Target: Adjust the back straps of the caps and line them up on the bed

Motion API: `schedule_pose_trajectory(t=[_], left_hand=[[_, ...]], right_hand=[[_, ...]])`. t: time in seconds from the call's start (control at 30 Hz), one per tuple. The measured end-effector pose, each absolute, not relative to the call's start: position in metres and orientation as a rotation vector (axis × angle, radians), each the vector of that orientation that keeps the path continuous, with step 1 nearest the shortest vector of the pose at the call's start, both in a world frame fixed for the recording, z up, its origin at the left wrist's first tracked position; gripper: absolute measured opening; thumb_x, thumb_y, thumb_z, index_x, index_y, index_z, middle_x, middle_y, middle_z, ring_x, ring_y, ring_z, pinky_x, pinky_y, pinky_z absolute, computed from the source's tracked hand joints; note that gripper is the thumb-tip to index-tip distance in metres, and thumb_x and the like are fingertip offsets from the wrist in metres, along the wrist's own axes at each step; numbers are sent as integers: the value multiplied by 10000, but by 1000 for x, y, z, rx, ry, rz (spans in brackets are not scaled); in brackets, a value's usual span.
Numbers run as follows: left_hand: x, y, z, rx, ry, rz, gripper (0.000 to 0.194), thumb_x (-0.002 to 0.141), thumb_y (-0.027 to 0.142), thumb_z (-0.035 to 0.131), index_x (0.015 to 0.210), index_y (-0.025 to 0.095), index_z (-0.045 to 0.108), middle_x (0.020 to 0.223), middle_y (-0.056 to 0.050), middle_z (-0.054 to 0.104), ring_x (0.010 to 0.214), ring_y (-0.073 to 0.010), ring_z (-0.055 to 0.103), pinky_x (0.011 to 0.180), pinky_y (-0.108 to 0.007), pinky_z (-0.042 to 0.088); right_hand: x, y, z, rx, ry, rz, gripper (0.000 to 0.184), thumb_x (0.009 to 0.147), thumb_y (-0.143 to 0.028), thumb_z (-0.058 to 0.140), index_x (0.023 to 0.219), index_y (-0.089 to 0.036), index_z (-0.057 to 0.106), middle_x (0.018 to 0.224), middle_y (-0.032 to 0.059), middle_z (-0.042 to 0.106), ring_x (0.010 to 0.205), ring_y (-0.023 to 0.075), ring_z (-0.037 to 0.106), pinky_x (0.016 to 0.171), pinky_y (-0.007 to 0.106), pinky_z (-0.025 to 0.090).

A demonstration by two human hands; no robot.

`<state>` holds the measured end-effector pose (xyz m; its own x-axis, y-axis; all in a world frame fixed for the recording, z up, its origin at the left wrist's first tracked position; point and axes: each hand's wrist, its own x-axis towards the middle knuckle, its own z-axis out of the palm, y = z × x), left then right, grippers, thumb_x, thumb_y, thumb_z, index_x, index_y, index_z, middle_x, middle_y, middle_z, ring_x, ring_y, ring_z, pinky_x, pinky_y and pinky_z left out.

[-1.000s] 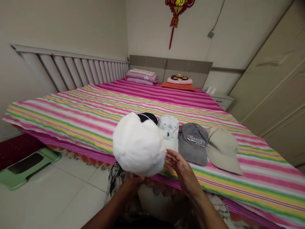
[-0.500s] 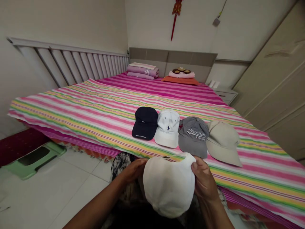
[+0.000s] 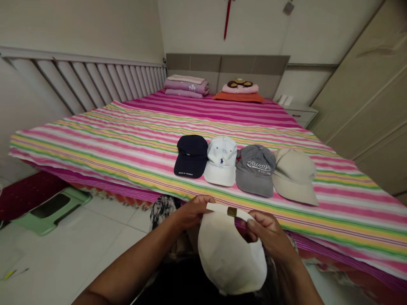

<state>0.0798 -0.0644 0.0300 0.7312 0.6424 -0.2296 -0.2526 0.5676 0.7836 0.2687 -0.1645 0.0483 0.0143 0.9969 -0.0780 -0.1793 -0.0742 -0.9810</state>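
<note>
A white baseball cap (image 3: pixel 229 258) is held between my hands over my lap, its back strap with a brass-coloured buckle turned up. My left hand (image 3: pixel 193 212) pinches the strap's left end. At the opening's right side, my right hand (image 3: pixel 269 233) grips the strap between thumb and fingers. Beyond them, a row of caps lies on the bed: a navy cap (image 3: pixel 190 156), a white cap with a small dark emblem (image 3: pixel 221 161), a grey cap with lettering (image 3: pixel 256 171) and a beige cap (image 3: pixel 295 176).
The caps rest on a striped bedspread (image 3: pixel 111 148). Folded purple bedding (image 3: pixel 187 87) and a pink pillow on orange cloth (image 3: pixel 240 89) sit by the headboard (image 3: pixel 254 70). A green stool (image 3: pixel 47 212) stands on the tiled floor at left; a white nightstand (image 3: pixel 300 115) is at right.
The white cap in my hands has turned so its strap and buckle now show. My left hand has moved up and right onto the strap. The view has tilted slightly downward.
</note>
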Motion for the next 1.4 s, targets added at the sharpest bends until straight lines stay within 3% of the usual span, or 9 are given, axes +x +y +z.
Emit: schedule_pose_trajectory(t=[0.23, 0.6, 0.77, 0.9, 1.07, 1.27, 1.4], left_hand=[[81, -64, 56, 1060, 606, 433, 314, 466, 221, 781, 745, 127, 673, 635, 0, 632, 525, -75, 532, 524, -183, 391], [102, -72, 53, 945, 608, 548, 263, 437, 248, 783, 553, 100, 599, 463, 8, 553, 373, -61, 448, 383, -179, 316], [96, -69, 56, 793, 611, 733, 274, 478, 255, 761, 527, 131, 521, 429, 31, 521, 348, -60, 431, 366, -176, 318], [92, -63, 51, 772, 566, 747, 257, 547, 268, 737, 558, 126, 524, 443, 32, 512, 362, -49, 426, 399, -174, 340], [84, -50, 35, 732, 575, 745, 246, 554, 272, 745, 625, 109, 575, 510, 18, 542, 424, -54, 460, 461, -176, 361], [43, -57, -17, 790, 426, 520, 415, 530, 349, 746, 837, 84, 655, 795, -93, 657, 760, -178, 599, 757, -271, 412], [28, -92, -68, 784, 531, 321, 461, 401, 115, 773, 844, 186, 671, 748, -28, 673, 769, -214, 622, 729, -294, 427]], right_hand=[[259, -159, 55, -1164, -1126, 1269, 311, 721, -431, 619, 615, -148, 546, 419, -50, 421, 388, 58, 303, 394, 196, 214], [249, -160, 69, -1153, -970, 1178, 237, 673, -323, 647, 544, -155, 542, 420, -50, 411, 380, 54, 294, 364, 189, 224], [266, -150, 61, -965, -624, 1058, 212, 646, -267, 647, 541, -180, 485, 385, -87, 298, 357, 49, 261, 375, 180, 217], [266, -143, 56, -969, -587, 1069, 229, 697, -319, 621, 586, -185, 473, 437, -64, 387, 373, 60, 325, 382, 188, 260], [249, -136, 56, -1038, -655, 1132, 300, 759, -379, 572, 587, -184, 422, 420, -67, 388, 348, 47, 266, 341, 169, 199], [247, -112, 54, -808, -468, 1177, 262, 725, -314, 608, 603, -187, 414, 431, -92, 374, 319, 34, 299, 334, 157, 262], [239, -93, 48, -756, -369, 1203, 296, 693, -315, 636, 568, -182, 402, 405, -95, 382, 292, 29, 288, 305, 148, 244]])
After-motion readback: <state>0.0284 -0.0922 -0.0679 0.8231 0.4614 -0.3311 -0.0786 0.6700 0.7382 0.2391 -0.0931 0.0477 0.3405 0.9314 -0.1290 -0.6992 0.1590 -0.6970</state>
